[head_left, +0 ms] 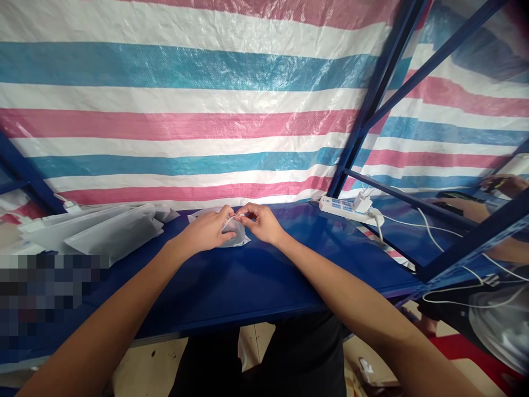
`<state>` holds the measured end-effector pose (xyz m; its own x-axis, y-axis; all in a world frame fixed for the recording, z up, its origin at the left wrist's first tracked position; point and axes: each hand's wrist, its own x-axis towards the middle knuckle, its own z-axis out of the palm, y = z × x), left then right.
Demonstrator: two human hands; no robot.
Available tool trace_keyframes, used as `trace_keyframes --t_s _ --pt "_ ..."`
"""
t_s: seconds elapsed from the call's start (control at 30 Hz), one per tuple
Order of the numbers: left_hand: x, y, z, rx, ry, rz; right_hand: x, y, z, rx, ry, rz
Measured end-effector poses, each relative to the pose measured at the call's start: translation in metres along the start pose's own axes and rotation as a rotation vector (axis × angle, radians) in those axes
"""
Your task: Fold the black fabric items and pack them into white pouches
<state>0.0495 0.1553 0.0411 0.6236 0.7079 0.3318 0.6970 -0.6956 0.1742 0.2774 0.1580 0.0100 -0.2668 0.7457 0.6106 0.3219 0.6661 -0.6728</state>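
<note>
A frosted, see-through plastic bag (240,241) lies on the blue tabletop under and between my hands. My left hand (209,229) rests over the bag's left part, its index finger bent in at the upper edge and the thumb stretched across the front. From the right, my right hand (261,221) pinches thumb and fingertips together at that same upper edge. The fingertips of both hands nearly meet around a small, thin, whitish piece, too small to name. Part of the bag is hidden behind my left hand.
More frosted plastic bags (115,231) lie piled at the left. A white power strip (341,207) with plugs and cables stands at the back right, beside a blue metal post (367,116). Striped sheeting (198,124) hangs behind. Another person's arm (506,184) shows at far right.
</note>
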Motion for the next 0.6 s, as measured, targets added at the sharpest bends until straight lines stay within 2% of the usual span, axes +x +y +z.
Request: trace_keyframes --t_s 0.13,0.27,0.33,0.5,0.6 --pt "-0.003 -0.008 -0.013 -0.068 0.056 -0.022 0.001 0.007 -0.004 0.084 0.027 0.066" --pt "-0.01 -0.029 -0.031 -0.072 0.2 0.061 0.001 0.01 -0.008 0.207 0.002 0.139" --pt "-0.015 -0.042 -0.034 -0.113 0.235 0.071 0.002 0.011 -0.01 0.283 -0.021 0.181" --pt "-0.023 -0.067 -0.027 -0.329 0.164 -0.274 0.006 0.019 -0.018 0.375 -0.001 0.259" --pt "-0.025 -0.075 -0.022 -0.497 0.182 -0.395 0.008 0.024 -0.024 0.39 0.012 0.287"
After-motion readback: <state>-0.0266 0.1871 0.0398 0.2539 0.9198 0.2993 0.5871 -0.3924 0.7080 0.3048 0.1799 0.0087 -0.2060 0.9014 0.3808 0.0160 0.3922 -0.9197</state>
